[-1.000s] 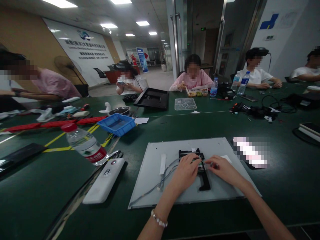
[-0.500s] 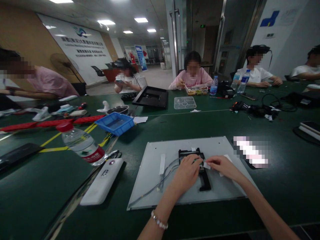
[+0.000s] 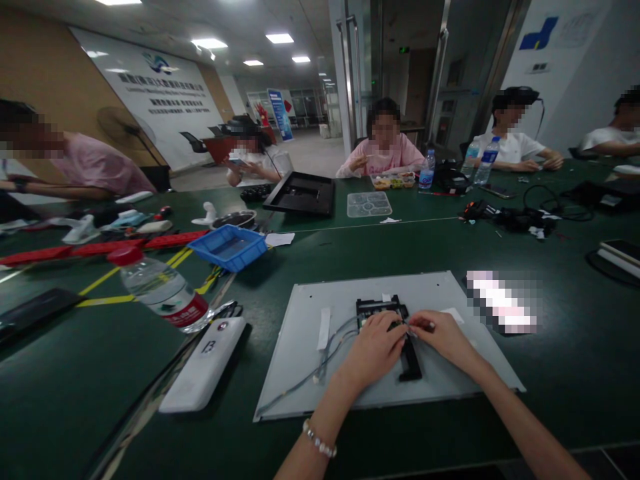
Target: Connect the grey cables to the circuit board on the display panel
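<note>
A flat light-grey panel [image 3: 295,347] lies on the green table in front of me. On it sits a black plastic bracket [image 3: 413,363] with a leg toward me. Thin grey cables [image 3: 300,383] run from the bracket to the panel's near left corner. My left hand [image 3: 383,343] rests over the bracket with its fingers curled down, covering its middle. Right beside it, the fingertips of my right hand [image 3: 437,337] are pinched on a small white strip, mostly hidden now. White tape strips [image 3: 325,329] are stuck on the panel left of the bracket.
Left of the panel are a white power bank [image 3: 204,365], a tilted water bottle [image 3: 160,290] and a blue bin [image 3: 229,247]. A phone [image 3: 500,303] with a blurred screen lies to the right. Farther back are a black tray [image 3: 300,195] and several seated people.
My right hand has moved slightly left, bringing the white strip up against my left hand's fingertips. The strip shows less than before. My left hand stays over the bracket.
</note>
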### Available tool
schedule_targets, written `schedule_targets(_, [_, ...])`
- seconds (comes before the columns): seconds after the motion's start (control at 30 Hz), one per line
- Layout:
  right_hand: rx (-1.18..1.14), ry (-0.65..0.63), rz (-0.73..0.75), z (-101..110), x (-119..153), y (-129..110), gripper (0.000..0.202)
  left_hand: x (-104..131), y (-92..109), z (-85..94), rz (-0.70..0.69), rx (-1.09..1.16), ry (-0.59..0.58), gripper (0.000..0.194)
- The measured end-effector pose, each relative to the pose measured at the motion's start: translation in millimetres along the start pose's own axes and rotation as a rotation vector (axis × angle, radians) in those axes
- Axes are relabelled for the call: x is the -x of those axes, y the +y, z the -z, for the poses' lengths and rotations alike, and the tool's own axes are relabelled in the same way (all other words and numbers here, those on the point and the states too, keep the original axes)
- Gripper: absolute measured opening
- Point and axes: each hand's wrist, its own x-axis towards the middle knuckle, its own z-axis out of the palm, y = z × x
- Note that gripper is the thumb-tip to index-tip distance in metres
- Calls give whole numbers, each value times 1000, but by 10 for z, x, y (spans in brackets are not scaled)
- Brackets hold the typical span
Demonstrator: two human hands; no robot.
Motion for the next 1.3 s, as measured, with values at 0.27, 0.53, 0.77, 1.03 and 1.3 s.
schedule_targets(0.27, [21,35,18,-20,40,4,11,-7,-27,9,-1,78,-14,31])
schedule_targets(0.53, [-35,51,-18,11,69,5,14,-1,-18,41,10,115,-23,38])
schedule_targets(0.77, [-111,69,-59,9,56,75,16,16,-42,-5,46,102,-22,47])
schedule_targets(1.03, [-110,105,-87,5,45,64,17,15,-29,13,44,102,-31,49])
schedule_targets(1.3, [-116,160,-115,-16,24,109,19,13,-19,25,57,104,-42,49])
